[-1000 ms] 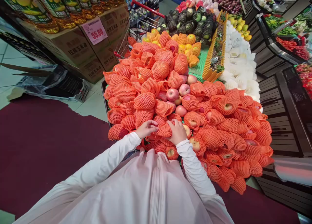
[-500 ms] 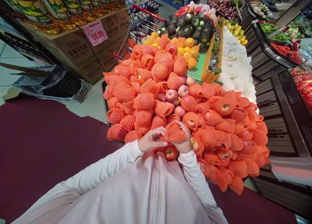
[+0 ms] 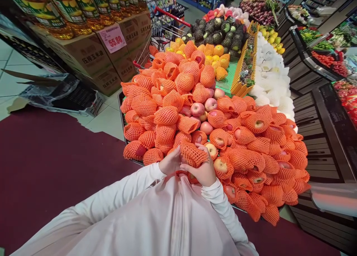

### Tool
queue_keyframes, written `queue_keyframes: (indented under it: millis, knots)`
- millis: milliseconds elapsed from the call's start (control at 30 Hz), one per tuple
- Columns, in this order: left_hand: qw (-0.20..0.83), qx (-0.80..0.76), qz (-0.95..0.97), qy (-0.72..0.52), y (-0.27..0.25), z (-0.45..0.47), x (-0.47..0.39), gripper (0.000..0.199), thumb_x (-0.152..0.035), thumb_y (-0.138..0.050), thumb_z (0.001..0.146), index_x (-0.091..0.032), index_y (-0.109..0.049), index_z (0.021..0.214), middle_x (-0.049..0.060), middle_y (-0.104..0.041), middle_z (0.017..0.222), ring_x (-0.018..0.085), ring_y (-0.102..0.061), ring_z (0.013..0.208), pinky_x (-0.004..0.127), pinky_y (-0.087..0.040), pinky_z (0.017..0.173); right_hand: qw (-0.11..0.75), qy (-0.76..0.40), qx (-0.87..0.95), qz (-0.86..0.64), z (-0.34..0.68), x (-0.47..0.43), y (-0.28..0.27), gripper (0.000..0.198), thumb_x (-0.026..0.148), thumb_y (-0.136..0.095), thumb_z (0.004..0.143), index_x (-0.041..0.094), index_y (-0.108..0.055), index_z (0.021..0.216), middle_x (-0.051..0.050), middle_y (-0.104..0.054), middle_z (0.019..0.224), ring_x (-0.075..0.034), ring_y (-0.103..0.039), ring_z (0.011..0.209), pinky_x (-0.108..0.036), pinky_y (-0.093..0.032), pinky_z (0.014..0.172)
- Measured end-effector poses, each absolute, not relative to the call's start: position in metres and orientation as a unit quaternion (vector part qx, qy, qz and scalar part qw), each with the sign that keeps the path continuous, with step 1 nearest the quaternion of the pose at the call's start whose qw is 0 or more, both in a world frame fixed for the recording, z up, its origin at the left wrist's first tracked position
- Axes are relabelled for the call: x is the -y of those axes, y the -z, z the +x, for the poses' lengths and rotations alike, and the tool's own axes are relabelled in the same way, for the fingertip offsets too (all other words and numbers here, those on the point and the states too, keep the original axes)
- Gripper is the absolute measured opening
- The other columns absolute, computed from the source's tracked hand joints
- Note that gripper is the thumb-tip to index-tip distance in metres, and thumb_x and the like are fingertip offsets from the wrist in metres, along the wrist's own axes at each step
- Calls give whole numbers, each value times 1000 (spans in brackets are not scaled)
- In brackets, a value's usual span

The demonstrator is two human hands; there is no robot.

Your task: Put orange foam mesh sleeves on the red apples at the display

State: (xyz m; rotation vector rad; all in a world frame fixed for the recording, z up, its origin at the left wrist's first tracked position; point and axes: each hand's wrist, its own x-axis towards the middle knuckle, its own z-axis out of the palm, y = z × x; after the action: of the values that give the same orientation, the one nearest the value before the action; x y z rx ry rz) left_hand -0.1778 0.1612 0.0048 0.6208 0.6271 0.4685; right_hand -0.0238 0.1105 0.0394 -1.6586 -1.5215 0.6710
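Observation:
Close to my body, an orange foam fruit net (image 3: 193,154) is held between my two hands, lying crosswise. My left hand (image 3: 171,162) grips its left end, fingers partly behind it. Around the right end curls my right hand (image 3: 205,170), thumb in front and fingers over the top. Whether an apple sits inside the net cannot be seen. Just beyond my right hand, a pale apple (image 3: 211,150) shows its end from an orange net. Bare pink apples (image 3: 197,109) lie farther up the heap, among many netted apples (image 3: 167,116).
Avocados in black nets (image 3: 214,31) and yellow netted fruit (image 3: 220,62) lie at the back of the stand. A yellow divider fence (image 3: 244,64) separates them from white-netted fruit (image 3: 269,74). Oil bottles stand on cartons (image 3: 80,59) at left, above a black crate (image 3: 74,94).
The foam net has turned to lie crosswise and shifted slightly left. My left hand has closed in on its left end; my right hand has moved lower around it.

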Motion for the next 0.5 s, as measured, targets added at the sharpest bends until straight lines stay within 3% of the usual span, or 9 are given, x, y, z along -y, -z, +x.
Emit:
queue_keyframes:
  millis: [133,300,433,500]
  knots:
    - [893,-307,223,-243,-2,-179,-167,60,-68,-50,82,-19,-62,116,10,-69,105,24,-64,92,31,-50,70,395,-209,637,-628,-15,-107,-55,51,47,-82,64,21,-60,103,-14,-54,130,-31,-48,127,-50,-38,109]
    - [881,-330,192,-279,-6,-178,-166,56,-65,-49,84,-18,-64,111,9,-69,105,20,-63,83,29,-50,65,467,-222,634,-574,-15,-98,-58,12,30,-69,82,22,-61,87,-7,-64,101,-22,-62,99,-40,-50,92]
    - [883,-309,203,-289,-16,-179,-163,73,-77,-38,80,-16,-63,111,12,-69,105,26,-64,95,36,-52,76,400,-299,674,-544,-19,-90,-51,12,32,-65,86,21,-60,85,-1,-65,81,-17,-62,76,-31,-52,71]
    - [883,-287,229,-294,-19,-180,-162,75,-79,-44,77,-14,-62,112,13,-69,105,28,-64,99,39,-52,81,377,-306,670,-562,-19,-88,-48,14,35,-65,86,22,-58,84,1,-62,74,-16,-61,70,-30,-51,67]
